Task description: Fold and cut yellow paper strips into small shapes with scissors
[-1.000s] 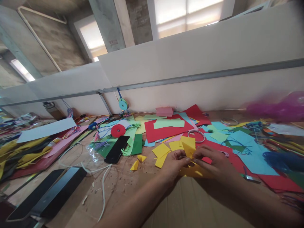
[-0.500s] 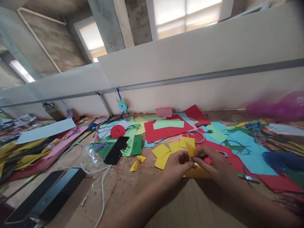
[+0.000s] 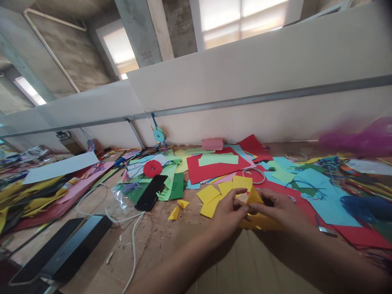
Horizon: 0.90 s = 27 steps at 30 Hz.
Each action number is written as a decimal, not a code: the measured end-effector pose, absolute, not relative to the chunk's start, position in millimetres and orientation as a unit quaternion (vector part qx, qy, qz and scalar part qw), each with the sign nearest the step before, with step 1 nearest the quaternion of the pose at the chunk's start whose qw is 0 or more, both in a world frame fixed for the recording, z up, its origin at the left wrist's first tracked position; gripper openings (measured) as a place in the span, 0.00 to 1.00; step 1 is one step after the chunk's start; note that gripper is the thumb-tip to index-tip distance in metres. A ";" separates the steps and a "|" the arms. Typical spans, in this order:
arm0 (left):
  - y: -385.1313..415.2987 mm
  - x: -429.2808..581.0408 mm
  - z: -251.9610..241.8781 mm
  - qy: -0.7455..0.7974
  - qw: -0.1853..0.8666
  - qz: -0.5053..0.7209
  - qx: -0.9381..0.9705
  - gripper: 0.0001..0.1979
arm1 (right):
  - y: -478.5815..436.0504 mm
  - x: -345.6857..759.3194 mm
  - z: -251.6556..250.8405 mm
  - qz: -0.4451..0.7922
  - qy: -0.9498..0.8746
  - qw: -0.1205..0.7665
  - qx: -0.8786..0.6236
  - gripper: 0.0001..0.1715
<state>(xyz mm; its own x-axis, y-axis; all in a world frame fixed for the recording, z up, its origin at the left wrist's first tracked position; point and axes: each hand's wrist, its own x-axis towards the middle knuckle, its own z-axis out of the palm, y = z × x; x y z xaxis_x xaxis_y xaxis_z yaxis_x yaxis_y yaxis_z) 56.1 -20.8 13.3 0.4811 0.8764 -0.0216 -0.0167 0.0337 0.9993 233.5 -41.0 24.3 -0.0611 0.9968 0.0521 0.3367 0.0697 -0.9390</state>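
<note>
A small folded yellow paper (image 3: pixel 254 197) stands between my hands, pinched at its lower edge. My left hand (image 3: pixel 231 210) has its thumb and fingers closed at the paper's left side, the index finger raised above. From the right, my right hand (image 3: pixel 272 208) grips the same paper with thumb and fingers. Below them lies a larger yellow sheet (image 3: pixel 257 222), partly hidden by the hands. Several yellow squares (image 3: pixel 208 194) lie just beyond and left of my left hand. Two small folded yellow pieces (image 3: pixel 174 213) rest farther left on the table.
A black phone (image 3: pixel 151 192) lies left of the squares, with a white cable (image 3: pixel 133 249) nearer. Red sheets (image 3: pixel 202 167) and blue sheets (image 3: pixel 330 204) cover the back and right. A tape ring (image 3: pixel 253 175) lies beyond my hands; a black device (image 3: pixel 73 249) is at lower left.
The folded yellow paper has turned and shifted slightly right between my fingers. My left index finger has lifted away from it. The view has moved very slightly.
</note>
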 end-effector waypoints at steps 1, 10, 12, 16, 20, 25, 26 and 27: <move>-21.4 56.2 16.1 0.357 0.635 0.366 0.579 0.20 | -40.2 234.1 23.0 0.467 -0.562 0.427 -0.533 0.16; -24.7 57.2 25.9 0.337 0.653 0.382 0.560 0.15 | -36.4 237.2 10.2 0.610 -0.429 0.478 -0.464 0.22; -24.1 57.4 25.6 0.343 0.645 0.384 0.565 0.15 | -38.1 235.9 12.4 0.598 -0.436 0.477 -0.474 0.20; -22.1 56.2 23.0 0.351 0.641 0.389 0.561 0.15 | -40.7 233.0 18.3 0.586 -0.439 0.473 -0.490 0.19; -21.0 53.5 20.5 0.342 0.645 0.387 0.563 0.14 | -40.8 232.8 15.6 0.567 -0.451 0.469 -0.504 0.18; -22.7 51.8 25.3 0.323 0.639 0.383 0.583 0.16 | -40.7 234.6 9.8 0.628 -0.412 0.468 -0.466 0.17; -23.0 51.9 26.6 0.322 0.637 0.383 0.586 0.17 | -41.0 234.5 10.5 0.635 -0.408 0.468 -0.460 0.15; -23.1 52.1 27.5 0.324 0.636 0.381 0.588 0.18 | -41.3 234.3 11.8 0.640 -0.406 0.467 -0.457 0.14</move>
